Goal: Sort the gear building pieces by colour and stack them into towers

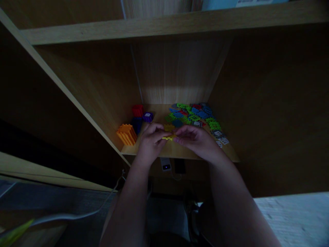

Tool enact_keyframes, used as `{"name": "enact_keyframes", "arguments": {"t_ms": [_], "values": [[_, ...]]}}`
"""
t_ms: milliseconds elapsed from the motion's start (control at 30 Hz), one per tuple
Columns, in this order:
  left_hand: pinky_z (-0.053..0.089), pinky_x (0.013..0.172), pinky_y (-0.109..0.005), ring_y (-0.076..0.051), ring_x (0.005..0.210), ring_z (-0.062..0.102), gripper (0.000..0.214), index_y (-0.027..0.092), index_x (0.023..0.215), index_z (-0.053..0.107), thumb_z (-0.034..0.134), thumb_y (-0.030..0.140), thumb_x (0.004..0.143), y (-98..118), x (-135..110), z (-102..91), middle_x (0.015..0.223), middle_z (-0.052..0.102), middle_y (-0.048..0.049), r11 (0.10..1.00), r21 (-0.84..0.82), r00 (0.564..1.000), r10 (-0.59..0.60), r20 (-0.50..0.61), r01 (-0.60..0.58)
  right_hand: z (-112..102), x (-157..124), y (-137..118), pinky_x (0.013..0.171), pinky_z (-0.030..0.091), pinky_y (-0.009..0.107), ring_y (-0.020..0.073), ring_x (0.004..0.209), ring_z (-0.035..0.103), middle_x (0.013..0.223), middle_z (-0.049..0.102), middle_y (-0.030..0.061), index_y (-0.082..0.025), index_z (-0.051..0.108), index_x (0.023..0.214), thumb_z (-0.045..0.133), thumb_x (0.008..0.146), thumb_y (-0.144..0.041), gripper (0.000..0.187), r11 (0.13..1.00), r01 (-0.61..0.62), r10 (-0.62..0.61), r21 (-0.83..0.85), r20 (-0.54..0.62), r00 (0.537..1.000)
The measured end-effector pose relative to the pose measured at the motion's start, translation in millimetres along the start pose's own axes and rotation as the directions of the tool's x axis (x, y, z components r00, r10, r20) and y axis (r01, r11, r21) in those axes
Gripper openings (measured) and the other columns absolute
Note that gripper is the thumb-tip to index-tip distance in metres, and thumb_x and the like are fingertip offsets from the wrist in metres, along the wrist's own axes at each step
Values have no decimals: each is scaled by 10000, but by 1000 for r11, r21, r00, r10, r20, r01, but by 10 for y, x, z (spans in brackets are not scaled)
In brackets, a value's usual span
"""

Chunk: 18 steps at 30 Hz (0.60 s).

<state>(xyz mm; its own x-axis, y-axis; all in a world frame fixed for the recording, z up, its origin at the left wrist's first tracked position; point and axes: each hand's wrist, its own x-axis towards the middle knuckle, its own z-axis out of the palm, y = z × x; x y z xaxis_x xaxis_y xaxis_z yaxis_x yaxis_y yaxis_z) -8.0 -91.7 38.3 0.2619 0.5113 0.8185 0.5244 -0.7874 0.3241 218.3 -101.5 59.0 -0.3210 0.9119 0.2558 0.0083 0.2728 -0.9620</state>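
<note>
My left hand (152, 140) and my right hand (193, 138) meet over the middle of a shelf, their fingers pinched on yellow interlocking plastic pieces (169, 138). Another yellow part (169, 127) shows just behind the fingertips; whether it is joined to the held pieces I cannot tell. Left of my left hand stands an orange block built of notched pieces (126, 134). Behind it are a dark blue block (136, 124), a red block (137, 110) and a purple block (147, 117). Beyond my right hand lies a loose pile of green, blue and red pieces (191, 112).
White pieces (218, 134) lie along the shelf's right side. Wooden side walls and an upper shelf board (164, 25) frame the space. Under the shelf's front edge are a white device with a lit display (166, 164) and a dark flat object (180, 166). A pale cable (77, 216) crosses lower left.
</note>
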Motion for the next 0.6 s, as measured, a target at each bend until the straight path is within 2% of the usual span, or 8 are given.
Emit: {"name": "enact_keyframes", "arguments": {"t_ms": [67,133,200,267,400,500,600], "values": [[567,992,-430,-246,1141,682,261,281,1179,801,848,177,944,11,7,-1,1219,705,-59,999,25,999,-42,-18,43,1,0,-2,911,648,414,219,949,765,1033,819,31,-265,746,952,974,792,-544,394,999,35,-36,-2,-46,998],[559,1083,-484,-288,1271,661,477,290,1332,723,923,295,899,-8,7,0,1363,686,-90,995,33,995,-89,-47,90,1,8,7,898,642,406,224,973,753,1082,811,41,-275,715,941,961,806,-563,402,995,97,-99,-16,-144,985],[552,1124,-506,-317,1362,633,714,293,1457,628,976,391,842,-72,-10,5,1452,662,-120,991,17,990,-130,-49,131,-2,25,41,905,628,403,229,1007,739,1139,804,49,-282,695,947,935,837,-568,389,985,153,-168,-76,-253,953],[544,1152,-514,-330,1423,611,827,293,1511,577,997,424,811,-170,-48,17,1505,646,-137,984,-3,984,-176,-16,176,-1,50,103,914,607,411,232,1012,718,1179,799,53,-281,693,966,911,867,-551,361,967,166,-224,-195,-328,918],[474,1245,-566,-351,1493,585,858,290,1528,571,995,466,804,-338,-138,46,1575,631,-145,956,-46,955,-286,81,290,38,108,283,973,565,445,247,1046,690,1230,803,58,-279,703,1035,857,919,-493,289,920,152,-286,-362,-350,892],[496,1230,-542,-335,1475,617,792,285,1543,567,941,472,870,-369,-168,54,1582,645,-140,923,-105,923,-354,154,371,85,147,417,1012,552,447,250,1101,691,1282,798,55,-286,695,1079,833,935,-482,280,913,169,-296,-371,-320,900],[512,1219,-522,-320,1462,640,712,278,1546,572,886,443,929,-378,-170,55,1587,654,-139,895,-152,902,-391,181,418,113,172,513,1039,543,437,242,1126,696,1310,791,50,-290,690,1100,824,944,-476,277,914,177,-291,-364,-289,912]]}}
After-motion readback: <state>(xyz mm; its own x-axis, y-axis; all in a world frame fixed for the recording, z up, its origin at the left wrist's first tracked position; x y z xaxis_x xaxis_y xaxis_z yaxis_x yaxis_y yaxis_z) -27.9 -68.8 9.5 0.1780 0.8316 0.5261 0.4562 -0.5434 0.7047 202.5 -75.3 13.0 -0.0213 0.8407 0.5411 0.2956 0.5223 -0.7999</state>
